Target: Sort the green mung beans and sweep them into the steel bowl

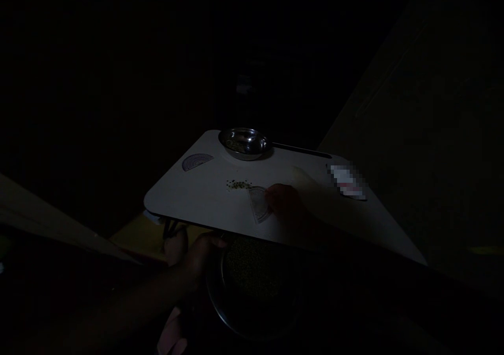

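My right hand (285, 201) grips a clear plastic protractor (259, 204), its straight edge resting on the white tabletop. Just beyond that protractor lies a small patch of loose, dark and greenish grains (238, 185). Below the near table edge, my left hand (205, 250) is closed on the rim of a large metal bowl (222, 313). Small greenish grains (254, 268) fill much of this bowl. A smaller steel bowl (252, 153) at the table's far side has some grains inside.
The small white table (189, 200) has rounded corners and a dark slot along its far edge. A second protractor (197, 161) lies at its left. A blurred-out packet or phone-like item (346, 180) lies at the right. The room is very dark, with a wall at right.
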A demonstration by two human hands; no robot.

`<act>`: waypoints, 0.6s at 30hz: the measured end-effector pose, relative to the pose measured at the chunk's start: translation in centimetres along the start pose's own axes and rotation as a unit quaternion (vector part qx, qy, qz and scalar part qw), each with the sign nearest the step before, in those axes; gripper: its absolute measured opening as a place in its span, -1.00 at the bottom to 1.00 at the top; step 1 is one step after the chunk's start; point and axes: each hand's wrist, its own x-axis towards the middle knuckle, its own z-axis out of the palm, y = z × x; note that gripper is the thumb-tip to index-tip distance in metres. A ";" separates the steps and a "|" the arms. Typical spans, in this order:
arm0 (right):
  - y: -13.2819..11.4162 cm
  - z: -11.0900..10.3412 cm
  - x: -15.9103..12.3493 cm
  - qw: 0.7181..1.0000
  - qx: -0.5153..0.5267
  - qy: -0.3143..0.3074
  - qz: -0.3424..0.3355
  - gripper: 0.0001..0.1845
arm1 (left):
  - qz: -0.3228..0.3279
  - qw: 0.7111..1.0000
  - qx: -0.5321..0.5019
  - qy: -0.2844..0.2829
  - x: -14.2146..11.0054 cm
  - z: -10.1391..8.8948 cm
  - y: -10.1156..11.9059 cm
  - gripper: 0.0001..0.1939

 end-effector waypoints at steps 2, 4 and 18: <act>0.4 -0.4 -0.2 1.000 -0.006 -0.002 0.015 -0.73 | -0.013 1.000 0.005 -0.016 -0.1 0.1 0.2 -0.78; 0.8 -0.7 -0.3 0.999 0.002 -0.005 0.033 -0.73 | -0.017 1.000 0.016 -0.008 -0.1 0.1 0.3 -0.75; 6.1 -2.1 0.6 1.000 -0.021 -0.004 -0.022 -0.75 | -0.124 0.982 -0.041 -0.139 -0.4 0.2 0.4 -0.85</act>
